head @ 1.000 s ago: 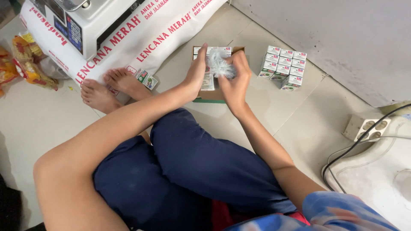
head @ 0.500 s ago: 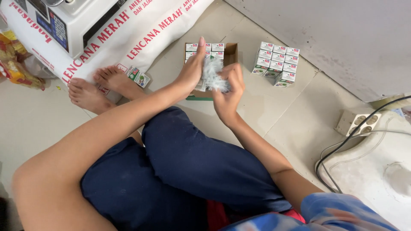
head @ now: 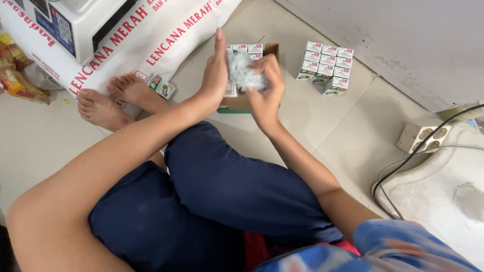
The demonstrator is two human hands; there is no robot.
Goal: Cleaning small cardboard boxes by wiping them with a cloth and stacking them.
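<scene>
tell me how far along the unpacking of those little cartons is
Done, it seems: a block of small cartons stands stacked on the floor tiles beside the cardboard box. In hand: the right hand grips crumpled clear wrap, with the left hand flat against it. Left: more cartons in the box.

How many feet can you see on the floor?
2. Both are bare and lie side by side at the left, next to the big white sack: one foot nearer the left edge, the other foot closer to the cardboard box.
</scene>
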